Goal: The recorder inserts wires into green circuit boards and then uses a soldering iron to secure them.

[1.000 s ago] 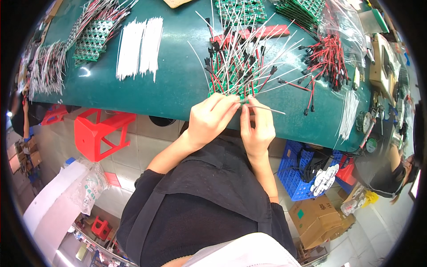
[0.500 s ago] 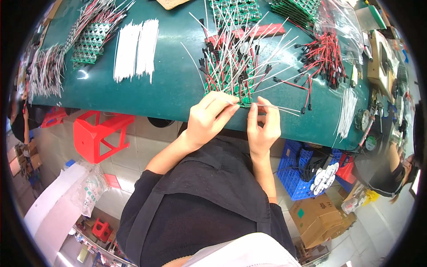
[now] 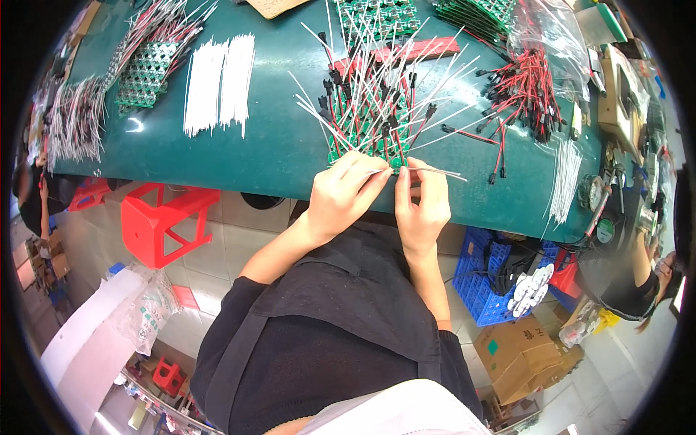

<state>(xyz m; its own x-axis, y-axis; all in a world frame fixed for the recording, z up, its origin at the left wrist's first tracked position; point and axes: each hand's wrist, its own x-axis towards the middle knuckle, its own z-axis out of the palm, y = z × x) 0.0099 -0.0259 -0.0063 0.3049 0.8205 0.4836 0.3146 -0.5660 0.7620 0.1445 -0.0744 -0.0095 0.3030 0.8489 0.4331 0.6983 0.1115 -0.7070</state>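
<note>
At the near edge of the table, a green circuit board panel [image 3: 360, 138] carries many upright white wires and red-black leads with black connectors. My left hand [image 3: 342, 190] is closed at the panel's near edge, thumb and forefinger pressed together; what lies in the pinch is mostly hidden. Right beside it, my right hand [image 3: 422, 204] pinches thin white wires [image 3: 448, 173] between thumb and forefinger. Their free ends stick out to the right past the fingers. Both hands meet near a small round green board at the panel's edge.
A red bar [image 3: 428, 49] lies behind the panel. White wire bundles [image 3: 220, 87] rest to the left, with wired green boards [image 3: 143, 76] farther left. Red-black leads [image 3: 525, 94] are heaped at right, near more white wires [image 3: 565, 181]. A red stool [image 3: 163, 225] stands below.
Both hands have shifted slightly left, and the wires in my right hand have moved with them. At the panel's left side, another white wire now leans outward.
</note>
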